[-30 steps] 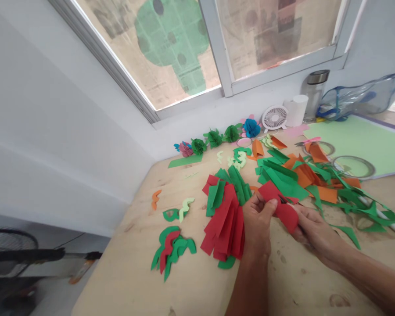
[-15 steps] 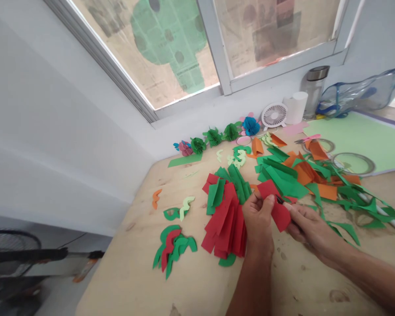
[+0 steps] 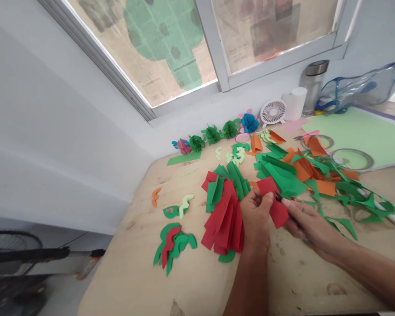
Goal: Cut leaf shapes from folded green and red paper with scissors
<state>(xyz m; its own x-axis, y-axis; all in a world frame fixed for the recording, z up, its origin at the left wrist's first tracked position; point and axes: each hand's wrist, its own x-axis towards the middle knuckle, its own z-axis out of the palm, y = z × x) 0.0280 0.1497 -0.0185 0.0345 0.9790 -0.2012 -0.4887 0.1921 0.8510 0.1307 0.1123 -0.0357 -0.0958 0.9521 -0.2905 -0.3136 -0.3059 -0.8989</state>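
A piece of folded red paper (image 3: 279,214) is pinched in my left hand (image 3: 256,213), thumb on top. My right hand (image 3: 304,221) is closed around small scissors (image 3: 278,197); their dark blades lie against the paper's edge, and the handles are mostly hidden by my fingers. Just left of my left hand is a fanned pile of folded red papers (image 3: 222,224), with folded green papers (image 3: 237,180) behind it. Farther left lie cut wavy green shapes (image 3: 181,245) with a red one (image 3: 169,245) among them.
Green scraps (image 3: 345,226) and orange pieces (image 3: 325,188) spread to the right, near rolls of tape (image 3: 352,159) and a light green sheet (image 3: 358,136). Along the wall stand paper turtles (image 3: 212,134), a small white fan (image 3: 273,113) and a bottle (image 3: 316,85).
The view has shifted slightly. Both hands keep their hold, and the scissors' blades have moved a little against the red paper. The loose things on the table lie as before.
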